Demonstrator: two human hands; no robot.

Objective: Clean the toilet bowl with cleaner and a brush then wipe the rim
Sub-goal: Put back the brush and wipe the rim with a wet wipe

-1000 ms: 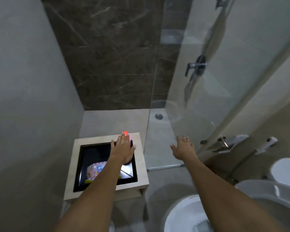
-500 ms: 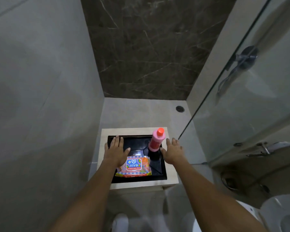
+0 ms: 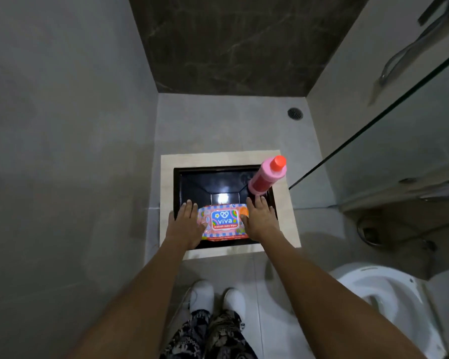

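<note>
- Fingers of the left hand (image 3: 186, 221) and right hand (image 3: 258, 218) lie straight, one at each end of the wipes pack (image 3: 224, 222).
- Pink cleaner bottle (image 3: 266, 176) stands in the black tray (image 3: 213, 177), just past the right hand.
- Toilet bowl (image 3: 389, 299) sits at the right.

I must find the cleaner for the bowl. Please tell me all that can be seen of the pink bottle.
The pink bottle is a slim cylinder, plastic by its look, with an orange-red screw cap, which is on. It stands upright in the far right corner of the black tray, which is sunk into a beige stand. No label can be read. The right hand lies just before its base, fingers straight; whether they touch it is unclear. The wipes pack lies apart from it.
</note>
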